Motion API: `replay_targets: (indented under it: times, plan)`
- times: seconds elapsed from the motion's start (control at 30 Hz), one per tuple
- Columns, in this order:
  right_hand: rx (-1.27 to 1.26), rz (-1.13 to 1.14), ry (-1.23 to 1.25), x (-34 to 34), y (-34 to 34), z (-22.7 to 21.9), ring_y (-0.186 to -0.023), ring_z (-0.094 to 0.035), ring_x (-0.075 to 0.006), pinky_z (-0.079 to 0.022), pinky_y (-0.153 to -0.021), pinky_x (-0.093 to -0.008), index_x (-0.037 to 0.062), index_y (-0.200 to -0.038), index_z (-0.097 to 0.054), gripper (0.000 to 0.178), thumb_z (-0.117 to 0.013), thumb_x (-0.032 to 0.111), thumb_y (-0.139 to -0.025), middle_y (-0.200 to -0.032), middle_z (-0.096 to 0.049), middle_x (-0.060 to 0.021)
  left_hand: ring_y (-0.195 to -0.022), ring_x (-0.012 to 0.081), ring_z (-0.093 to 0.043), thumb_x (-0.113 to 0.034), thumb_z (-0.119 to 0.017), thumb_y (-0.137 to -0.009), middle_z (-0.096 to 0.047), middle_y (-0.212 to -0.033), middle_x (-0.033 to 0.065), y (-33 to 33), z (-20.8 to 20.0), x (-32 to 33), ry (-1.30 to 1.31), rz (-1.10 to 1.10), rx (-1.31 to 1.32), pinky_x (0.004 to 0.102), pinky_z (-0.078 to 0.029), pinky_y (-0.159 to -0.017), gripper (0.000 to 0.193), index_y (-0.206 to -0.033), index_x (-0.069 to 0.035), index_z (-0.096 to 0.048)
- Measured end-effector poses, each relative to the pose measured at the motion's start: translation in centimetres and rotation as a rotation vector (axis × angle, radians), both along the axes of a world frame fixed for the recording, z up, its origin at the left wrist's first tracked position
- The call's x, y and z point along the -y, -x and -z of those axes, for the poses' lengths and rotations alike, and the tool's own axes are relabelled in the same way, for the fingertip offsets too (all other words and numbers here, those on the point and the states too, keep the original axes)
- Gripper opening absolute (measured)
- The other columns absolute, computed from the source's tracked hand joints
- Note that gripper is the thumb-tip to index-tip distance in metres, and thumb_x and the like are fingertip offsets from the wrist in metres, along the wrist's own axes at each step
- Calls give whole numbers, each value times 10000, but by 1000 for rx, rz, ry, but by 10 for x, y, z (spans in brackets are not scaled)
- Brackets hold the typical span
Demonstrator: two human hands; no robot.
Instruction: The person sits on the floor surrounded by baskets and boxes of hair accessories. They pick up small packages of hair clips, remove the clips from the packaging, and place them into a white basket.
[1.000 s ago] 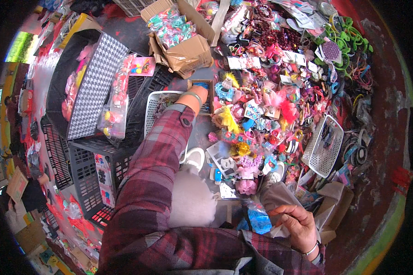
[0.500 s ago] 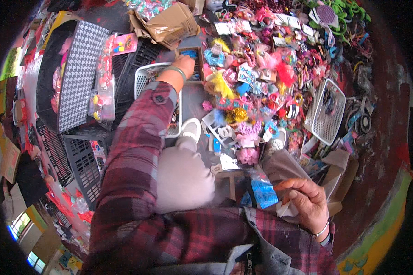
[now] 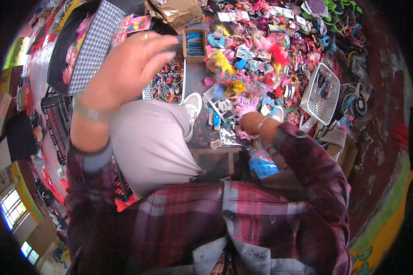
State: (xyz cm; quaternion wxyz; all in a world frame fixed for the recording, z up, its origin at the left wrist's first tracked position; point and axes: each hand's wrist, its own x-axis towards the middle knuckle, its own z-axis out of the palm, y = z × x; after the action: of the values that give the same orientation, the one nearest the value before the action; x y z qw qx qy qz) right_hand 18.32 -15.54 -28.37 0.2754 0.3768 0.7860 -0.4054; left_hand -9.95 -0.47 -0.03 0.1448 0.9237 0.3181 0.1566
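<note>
My left hand (image 3: 128,68) is raised over the white basket (image 3: 184,82) of small beaded hair pieces, its fingers stretched out and smeared by motion, with nothing visible in it. Right of its fingertips stands a small cardboard box (image 3: 196,58) holding a row of blue cards. My right hand (image 3: 251,123) reaches down to the near edge of the pile, at a pink scrunchie (image 3: 247,107); its fingers point away and are hidden. Close by lie a white card (image 3: 219,101) and a small blue item (image 3: 216,120). A clear bag with blue contents (image 3: 263,167) rests below my right forearm.
A large heap of colourful hair accessories (image 3: 261,50) covers the floor ahead. On the right stands another white basket (image 3: 323,94), with dark hair bands (image 3: 354,106) beyond it. At the left are a houndstooth-patterned box (image 3: 96,46) and black crates (image 3: 57,126). An open carton (image 3: 181,13) sits at the back.
My left hand has left the small cardboard box and moved left and nearer. My right hand has gone from my lap forward to the pile's edge. My left leg now shows more.
</note>
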Motion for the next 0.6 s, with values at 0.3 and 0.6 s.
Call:
replay_targets:
  times: [0.3,0.6]
  plan:
    - [-114,274,-271,29,122,108,-710,-644,-313,-500,-550,-423,14,-1010,-542,248,-496,154,-810,-791,-636,-158,-788,310,-594,-101,-589,-823,-622,-897,172,5,48,46,263,-197,-21,362,-475,-684,219,-1019,-5,-596]
    - [73,0,-544,2,72,153,-789,-616,-236,-506,-586,-363,75,-845,-618,144,-515,160,-790,-869,-623,-94,-800,325,-585,-92,-581,-810,-617,-905,175,0,37,29,345,-142,-150,378,-468,-713,240,-1026,12,-566]
